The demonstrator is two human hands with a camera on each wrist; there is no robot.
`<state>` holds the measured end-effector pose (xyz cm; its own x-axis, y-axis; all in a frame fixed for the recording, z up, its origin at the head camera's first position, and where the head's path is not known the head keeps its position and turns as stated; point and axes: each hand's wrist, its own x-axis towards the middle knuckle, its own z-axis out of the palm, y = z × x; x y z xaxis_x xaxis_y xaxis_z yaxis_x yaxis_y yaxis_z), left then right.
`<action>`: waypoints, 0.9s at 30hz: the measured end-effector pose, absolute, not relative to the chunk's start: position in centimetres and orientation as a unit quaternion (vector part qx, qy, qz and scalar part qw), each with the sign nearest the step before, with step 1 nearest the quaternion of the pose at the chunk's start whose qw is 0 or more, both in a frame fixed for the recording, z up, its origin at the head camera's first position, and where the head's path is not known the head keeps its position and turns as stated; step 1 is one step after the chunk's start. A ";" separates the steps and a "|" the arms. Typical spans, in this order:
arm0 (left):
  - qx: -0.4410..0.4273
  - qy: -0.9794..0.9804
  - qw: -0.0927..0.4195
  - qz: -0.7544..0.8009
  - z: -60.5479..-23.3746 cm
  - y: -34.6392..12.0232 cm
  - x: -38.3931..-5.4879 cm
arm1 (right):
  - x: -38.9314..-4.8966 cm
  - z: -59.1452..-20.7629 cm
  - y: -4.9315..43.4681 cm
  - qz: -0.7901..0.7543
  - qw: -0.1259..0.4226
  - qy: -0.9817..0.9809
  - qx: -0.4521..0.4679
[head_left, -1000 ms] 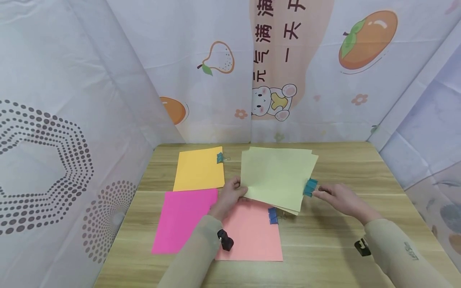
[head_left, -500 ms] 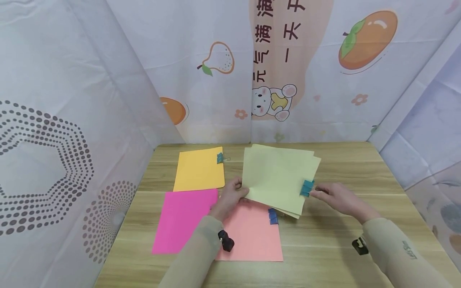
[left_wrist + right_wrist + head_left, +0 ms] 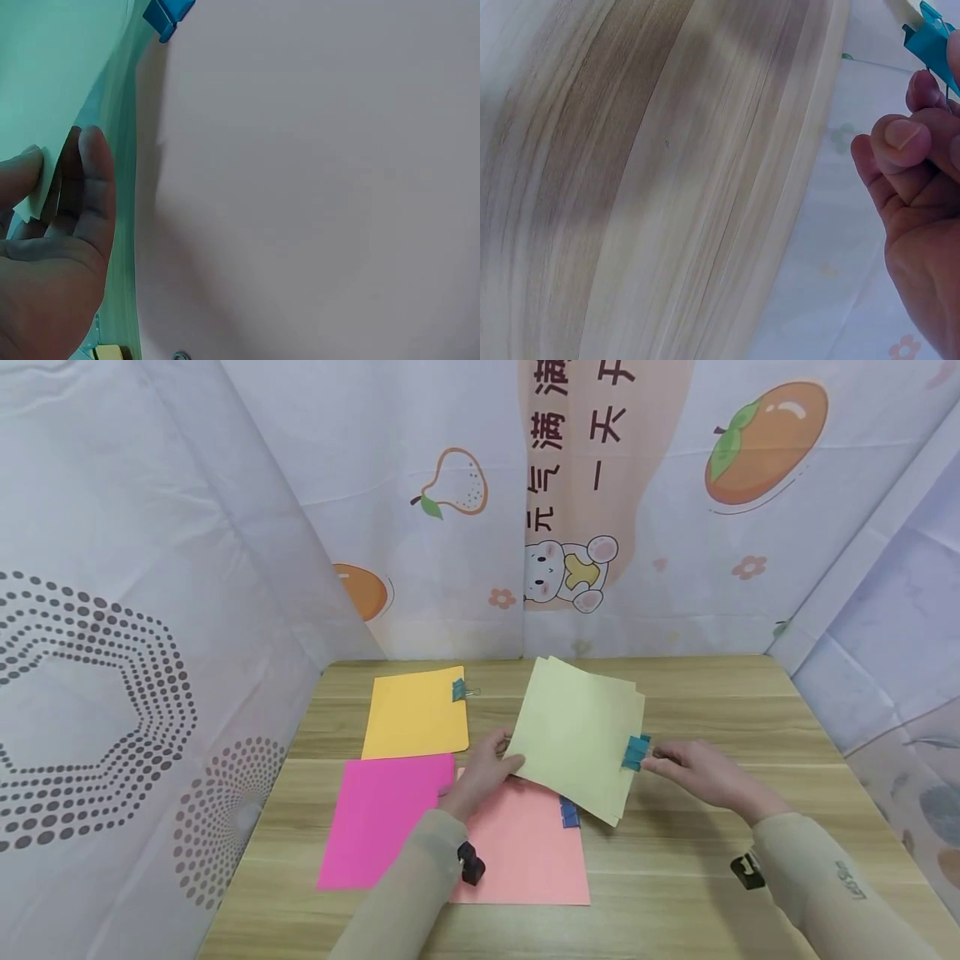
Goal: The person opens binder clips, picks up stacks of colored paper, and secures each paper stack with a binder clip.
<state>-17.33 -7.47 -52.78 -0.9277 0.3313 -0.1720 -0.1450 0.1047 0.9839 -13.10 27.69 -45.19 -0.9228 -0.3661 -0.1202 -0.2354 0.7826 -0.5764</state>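
Pale yellow paper sheets (image 3: 577, 735), slightly fanned, are held tilted above the table. My left hand (image 3: 480, 772) pinches their near-left corner between thumb and fingers; the left wrist view shows the thumb on top of the paper (image 3: 52, 67) and the fingers beneath. At the sheets' right edge sits a teal binder clip (image 3: 636, 752), overlapping the paper. My right hand (image 3: 693, 770) pinches the clip's wire handles, as the right wrist view shows with the clip (image 3: 932, 45) at the fingertips. How deep the clip's mouth reaches onto the sheets is hard to see.
Below the sheets lies salmon-pink paper (image 3: 517, 860) with a blue binder clip (image 3: 570, 812), partly covered. Magenta paper (image 3: 378, 827) lies to its left. Orange-yellow paper (image 3: 414, 718) with a teal clip (image 3: 458, 690) lies behind. A printed curtain (image 3: 450, 568) borders the wooden table (image 3: 720, 693).
The sheets have turned and tilted, their far-left corner swinging rightward. The teal clip moved slightly left with my right hand, from the paper's edge to overlapping it.
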 end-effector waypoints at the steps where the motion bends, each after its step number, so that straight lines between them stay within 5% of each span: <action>1: 0.066 0.724 0.182 0.662 -52.8 -7.4 -17.3 | -13.1 -45.2 27.7 -0.288 0.116 0.937 -0.159; 7: 0.061 0.688 0.209 0.692 -52.7 -7.5 -17.3 | -13.3 -45.3 27.5 -0.287 0.123 0.937 -0.158; 27: 0.079 0.673 0.172 0.715 -52.6 -8.1 -17.4 | -13.3 -45.1 27.7 -0.289 0.116 0.937 -0.160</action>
